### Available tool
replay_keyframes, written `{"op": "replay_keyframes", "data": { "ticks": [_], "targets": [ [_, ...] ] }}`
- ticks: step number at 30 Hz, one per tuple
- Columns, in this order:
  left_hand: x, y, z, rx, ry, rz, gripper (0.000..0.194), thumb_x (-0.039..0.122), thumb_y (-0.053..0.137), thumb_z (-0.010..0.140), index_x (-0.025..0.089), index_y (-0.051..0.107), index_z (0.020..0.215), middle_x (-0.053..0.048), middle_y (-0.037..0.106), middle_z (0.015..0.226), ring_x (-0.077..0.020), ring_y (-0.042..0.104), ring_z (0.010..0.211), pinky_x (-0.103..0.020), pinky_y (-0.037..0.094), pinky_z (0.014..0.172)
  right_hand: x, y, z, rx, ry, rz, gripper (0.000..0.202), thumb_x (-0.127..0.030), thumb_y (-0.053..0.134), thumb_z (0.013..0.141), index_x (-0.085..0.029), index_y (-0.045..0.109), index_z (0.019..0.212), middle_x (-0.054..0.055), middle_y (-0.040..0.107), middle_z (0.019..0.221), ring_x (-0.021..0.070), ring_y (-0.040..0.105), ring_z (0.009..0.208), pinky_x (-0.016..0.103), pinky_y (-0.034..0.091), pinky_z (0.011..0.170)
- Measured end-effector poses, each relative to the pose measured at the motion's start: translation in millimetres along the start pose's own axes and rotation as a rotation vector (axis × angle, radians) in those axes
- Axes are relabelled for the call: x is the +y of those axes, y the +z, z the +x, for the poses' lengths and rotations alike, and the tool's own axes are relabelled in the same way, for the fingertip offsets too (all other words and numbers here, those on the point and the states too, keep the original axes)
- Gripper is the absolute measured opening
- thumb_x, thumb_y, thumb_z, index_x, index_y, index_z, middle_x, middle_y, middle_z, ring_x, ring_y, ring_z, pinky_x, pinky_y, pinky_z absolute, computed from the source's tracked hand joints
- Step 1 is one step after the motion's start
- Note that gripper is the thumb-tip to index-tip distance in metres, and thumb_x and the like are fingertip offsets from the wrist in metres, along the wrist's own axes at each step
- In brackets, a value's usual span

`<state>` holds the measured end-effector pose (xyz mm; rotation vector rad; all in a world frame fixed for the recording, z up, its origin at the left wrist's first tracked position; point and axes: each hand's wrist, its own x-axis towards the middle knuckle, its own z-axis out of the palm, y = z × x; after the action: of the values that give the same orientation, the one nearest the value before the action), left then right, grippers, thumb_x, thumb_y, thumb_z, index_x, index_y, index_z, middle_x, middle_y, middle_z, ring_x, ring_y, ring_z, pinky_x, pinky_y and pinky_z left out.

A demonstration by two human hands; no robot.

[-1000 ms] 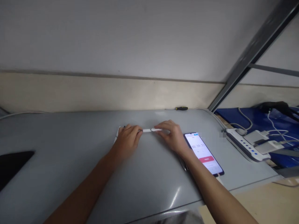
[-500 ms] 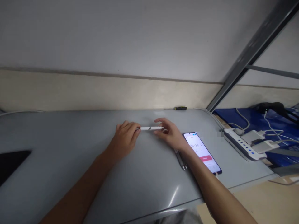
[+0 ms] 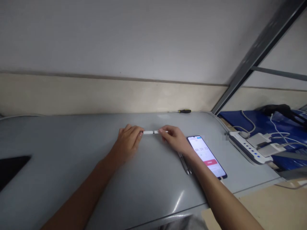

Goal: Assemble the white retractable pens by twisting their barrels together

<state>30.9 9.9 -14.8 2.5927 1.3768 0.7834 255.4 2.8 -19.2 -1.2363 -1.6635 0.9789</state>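
i've got the white pen crosswise over the table, left of the phone; can't tell if it touches down. should be light, stiff, probably slick plastic, prone to rolling; best held near both ends. my left hand curls close around its left end, contact partly hidden. my right hand pinches the right part, thumb against fingertips, little gap.
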Motion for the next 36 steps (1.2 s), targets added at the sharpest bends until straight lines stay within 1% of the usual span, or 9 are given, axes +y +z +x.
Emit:
{"op": "replay_keyframes", "data": {
  "ticks": [2, 6, 10, 14, 18, 22, 26, 31, 36],
  "targets": [
    [-0.2, 0.4, 0.1, 0.008, 0.001, 0.004, 0.032, 0.03, 0.028, 0.101, 0.019, 0.058, 0.098, -0.004, 0.066, 0.094, -0.0216, 0.051, 0.09, -0.038, 0.034, 0.083, -0.5, -0.1, -0.3, 0.013, -0.037, 0.024, 0.031, -0.046, 0.067, 0.081, -0.018, 0.064, 0.093, -0.003, 0.053, 0.071, 0.0112, 0.047, 0.061, 0.023, 0.034, 0.056],
    [-1.1, 1.6, 0.5, 0.022, 0.016, 0.011, 0.031, 0.029, 0.029, 0.101, 0.019, 0.058, 0.098, -0.004, 0.066, 0.093, -0.0219, 0.051, 0.089, -0.038, 0.034, 0.082, -0.3, -0.1, -0.6, -0.036, 0.029, -0.036, 0.04, -0.052, 0.052, 0.09, -0.017, 0.061, 0.073, -0.003, 0.047, 0.059, 0.0111, 0.042, 0.055, 0.025, 0.031, 0.053],
    [-1.1, 1.9, 1.0, 0.032, 0.012, 0.013, 0.031, 0.029, 0.029, 0.101, 0.019, 0.059, 0.099, -0.004, 0.067, 0.094, -0.0219, 0.051, 0.089, -0.038, 0.034, 0.083, 1.0, 0.5, 0.0, 0.031, -0.048, -0.006, 0.03, -0.048, 0.066, 0.082, -0.019, 0.061, 0.091, -0.004, 0.051, 0.069, 0.0113, 0.045, 0.061, 0.023, 0.034, 0.057],
    [-0.7, 1.3, 1.4, 0.032, 0.0, 0.021, 0.031, 0.029, 0.03, 0.1, 0.019, 0.059, 0.097, -0.004, 0.067, 0.093, -0.0216, 0.052, 0.088, -0.038, 0.034, 0.081, 0.5, 0.3, 0.2, -0.015, -0.031, -0.049, 0.037, -0.049, 0.05, 0.093, -0.018, 0.059, 0.076, -0.004, 0.047, 0.062, 0.011, 0.042, 0.058, 0.024, 0.032, 0.056],
    [-1.0, 0.4, 1.4, 0.053, 0.015, 0.025, 0.03, 0.029, 0.03, 0.1, 0.019, 0.059, 0.097, -0.004, 0.066, 0.092, -0.0216, 0.052, 0.087, -0.038, 0.034, 0.081, -1.4, -1.6, 0.1, 0.034, -0.1, -0.019, 0.028, -0.044, 0.064, 0.085, -0.019, 0.064, 0.097, -0.002, 0.056, 0.079, 0.012, 0.05, 0.068, 0.024, 0.038, 0.064],
    [-1.0, -0.6, 1.3, 0.027, 0.031, 0.016, 0.03, 0.028, 0.03, 0.1, 0.019, 0.058, 0.096, -0.004, 0.066, 0.091, -0.0221, 0.052, 0.088, -0.038, 0.033, 0.08, -3.3, -1.7, -0.4, -0.02, -0.029, -0.063, 0.041, -0.048, 0.047, 0.095, -0.017, 0.062, 0.072, -0.003, 0.047, 0.06, 0.0114, 0.044, 0.058, 0.025, 0.034, 0.058],
    [-2.2, 0.1, 0.9, 0.031, 0.029, 0.017, 0.03, 0.028, 0.03, 0.1, 0.019, 0.058, 0.096, -0.004, 0.065, 0.091, -0.0219, 0.051, 0.087, -0.038, 0.034, 0.081, -4.6, -0.5, -1.9, -0.033, -0.113, 0.002, 0.025, -0.039, 0.067, 0.083, -0.019, 0.063, 0.098, -0.002, 0.057, 0.077, 0.0122, 0.051, 0.067, 0.024, 0.038, 0.062],
    [-3.9, 2.3, 0.7, 0.022, 0.06, 0.01, 0.028, 0.027, 0.031, 0.1, 0.019, 0.058, 0.096, -0.004, 0.065, 0.089, -0.0216, 0.05, 0.086, -0.038, 0.034, 0.081, -3.7, -0.5, -2.3, -0.083, -0.067, -0.105, 0.04, -0.042, 0.046, 0.096, -0.017, 0.057, 0.066, -0.004, 0.044, 0.056, 0.01, 0.04, 0.053, 0.025, 0.031, 0.054],
    [-5.2, 1.8, 1.5, 0.029, 0.026, 0.024, 0.028, 0.026, 0.032, 0.099, 0.019, 0.058, 0.092, -0.004, 0.065, 0.085, -0.0213, 0.051, 0.085, -0.037, 0.034, 0.079, -2.7, 1.0, -2.0, 0.008, -0.14, -0.037, 0.027, -0.041, 0.065, 0.085, -0.019, 0.066, 0.101, -0.003, 0.054, 0.071, 0.0115, 0.047, 0.063, 0.024, 0.035, 0.058]
  ]
}}
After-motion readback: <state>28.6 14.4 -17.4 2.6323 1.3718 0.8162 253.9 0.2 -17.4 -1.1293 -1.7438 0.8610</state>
